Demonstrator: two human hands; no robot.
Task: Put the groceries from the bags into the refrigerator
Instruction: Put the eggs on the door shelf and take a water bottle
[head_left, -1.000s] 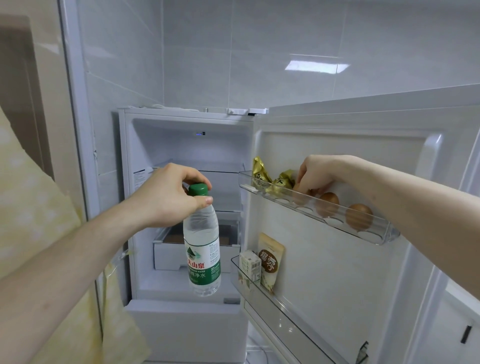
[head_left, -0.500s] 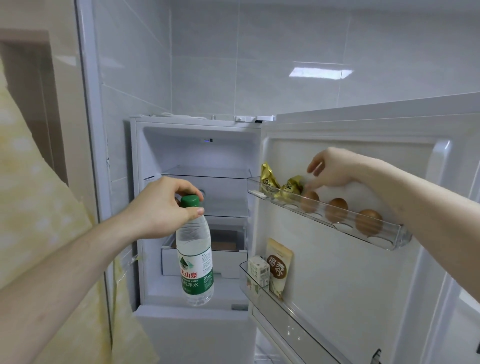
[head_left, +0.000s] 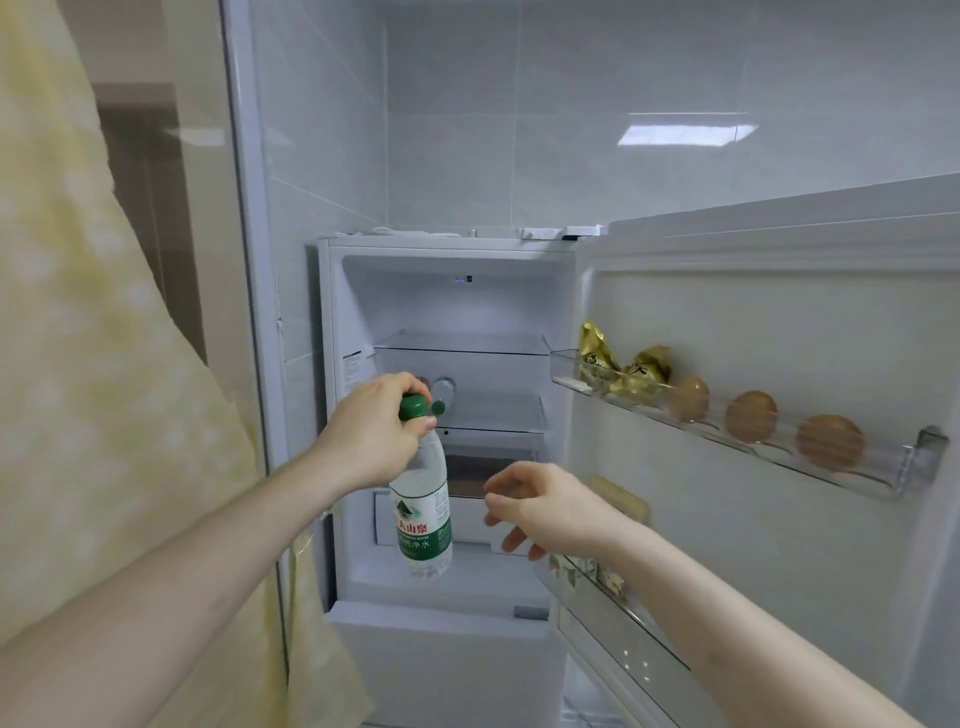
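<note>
Clear plastic water bottle hangs by its green cap in the left hand, in front of the open fridge. Looks full, so heavyish and slick — a second grip round the label seems safer. Right hand is open, holding nothing.

Single head-worn wide-angle view; faced forward and slightly down into the open refrigerator from close range; door shelf at right; no second view.
</note>
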